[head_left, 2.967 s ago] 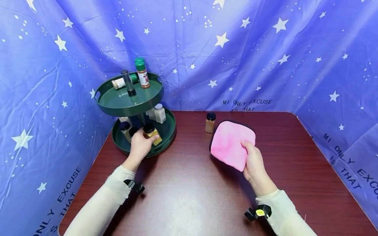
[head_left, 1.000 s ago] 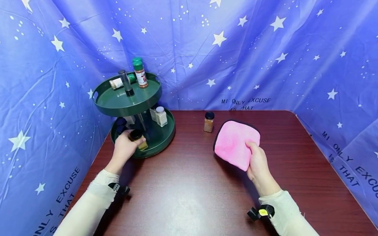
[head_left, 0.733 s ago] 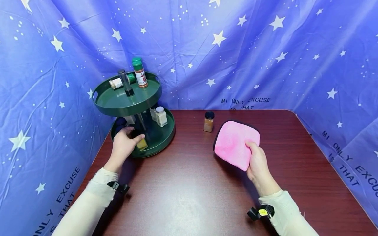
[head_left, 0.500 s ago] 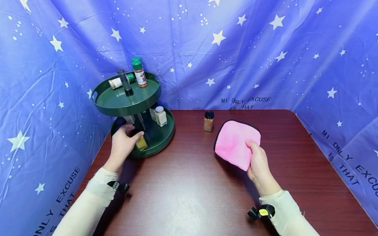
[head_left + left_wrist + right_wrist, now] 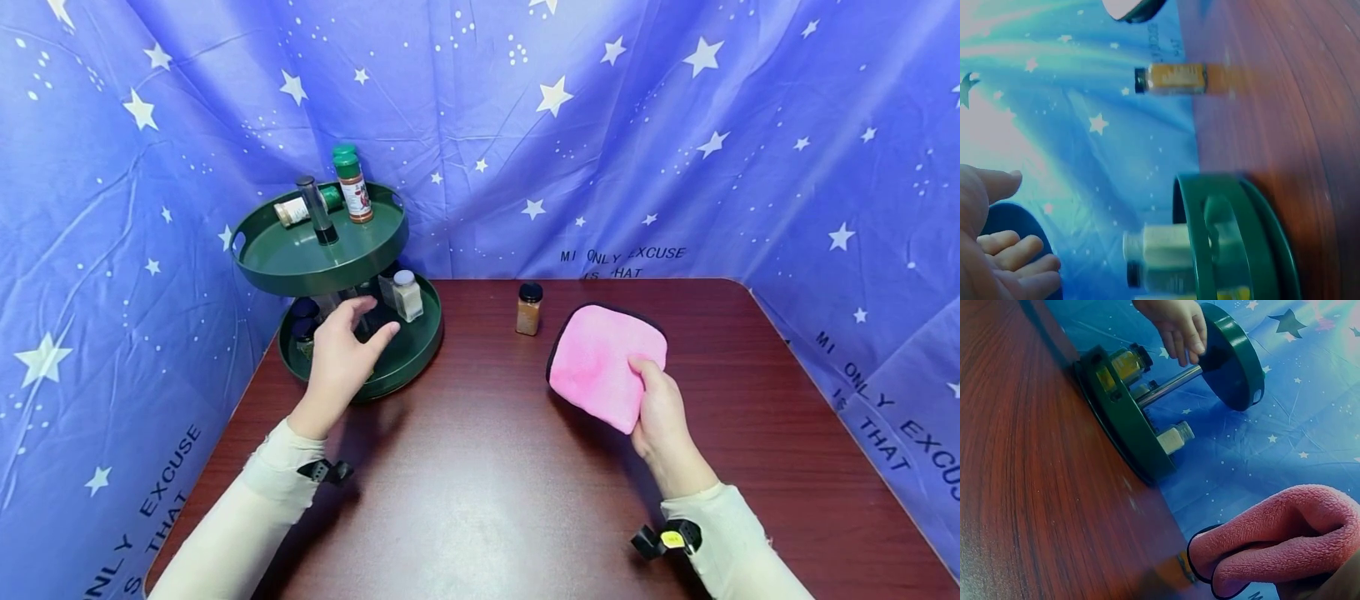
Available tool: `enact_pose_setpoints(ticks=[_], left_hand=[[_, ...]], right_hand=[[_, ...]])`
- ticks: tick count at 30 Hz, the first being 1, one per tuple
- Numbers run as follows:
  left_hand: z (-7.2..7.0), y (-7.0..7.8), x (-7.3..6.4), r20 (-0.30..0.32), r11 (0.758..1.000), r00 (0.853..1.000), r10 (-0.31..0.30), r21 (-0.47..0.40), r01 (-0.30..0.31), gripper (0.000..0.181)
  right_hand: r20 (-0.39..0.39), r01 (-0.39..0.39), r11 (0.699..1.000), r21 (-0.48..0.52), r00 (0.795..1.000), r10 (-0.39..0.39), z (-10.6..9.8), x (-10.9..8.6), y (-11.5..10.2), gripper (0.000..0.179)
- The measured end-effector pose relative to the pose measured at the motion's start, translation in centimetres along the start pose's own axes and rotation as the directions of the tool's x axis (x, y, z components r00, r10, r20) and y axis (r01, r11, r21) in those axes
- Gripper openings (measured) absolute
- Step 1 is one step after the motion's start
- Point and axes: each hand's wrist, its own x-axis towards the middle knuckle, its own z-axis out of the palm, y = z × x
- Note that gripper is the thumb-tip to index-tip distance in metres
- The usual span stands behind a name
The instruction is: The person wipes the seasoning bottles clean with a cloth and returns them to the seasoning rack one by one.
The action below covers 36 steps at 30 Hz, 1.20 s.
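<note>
My left hand [image 5: 341, 358] is held in front of the lower tier of a green two-tier spice rack [image 5: 322, 271], thumb and fingers apart with nothing between them. In the right wrist view that hand hangs above a jar of yellow spice [image 5: 1125, 364] standing in the lower tray; the head view mostly hides this jar behind the hand. My right hand [image 5: 663, 421] grips a folded pink cloth [image 5: 603, 367] with dark edging, thumb on top, above the table. Beyond the cloth, a black-lidded jar of brown spice [image 5: 528, 310] stands upright on the table.
On the upper tray stand green-capped shaker bottles [image 5: 356, 196], and another bottle [image 5: 294, 210] lies on its side behind the centre post [image 5: 318, 212]. A pale jar [image 5: 407, 297] and dark-lidded jars [image 5: 303, 317] stand below. Starry curtains border the brown table [image 5: 465, 467].
My left hand has shifted the yellow spice jar left within the lower tray, let go of it, then lifted up and to the right. The right hand keeps its grip on the cloth.
</note>
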Motion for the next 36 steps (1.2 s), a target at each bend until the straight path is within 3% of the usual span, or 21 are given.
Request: enact_pose_setpoints(ticks=[8,13,19,25,30,36], left_hand=[[2.9,1.7,0.4,0.091,0.99,0.994,0.066,-0.127,-0.054,0.048],[4.9,2.2,0.8,0.178,0.983,0.982,0.063,-0.18,-0.031,0.047],[7.8,2.7,1.3,0.262,0.98,0.964,0.036,-0.197,0.017,0.046],[10.9,2.8,1.9,0.309,0.976,0.951,0.02,-0.211,0.048,0.05],[13.2,3.0,2.4,0.331,0.981,0.943,-0.018,-0.178,0.082,0.056],[15.7,3.5,3.2,0.344,0.982,0.939,-0.02,-0.17,0.083,0.061]], right_hand=[[0.002,0.006,1.0,0.018,1.0,-0.006,-0.4,0.0,-0.1,0.02],[-0.005,0.006,1.0,0.016,1.0,-0.006,-0.4,0.1,-0.2,0.022],[-0.008,0.006,1.0,0.011,1.0,-0.006,-0.4,0.1,-0.4,0.022],[-0.01,0.001,1.0,0.019,1.0,0.0,-0.1,0.2,-0.4,0.02],[-0.007,-0.001,1.0,0.016,1.0,0.001,0.2,0.1,-0.3,0.02],[-0.016,0.002,1.0,0.015,1.0,-0.002,0.3,0.0,-0.3,0.021]])
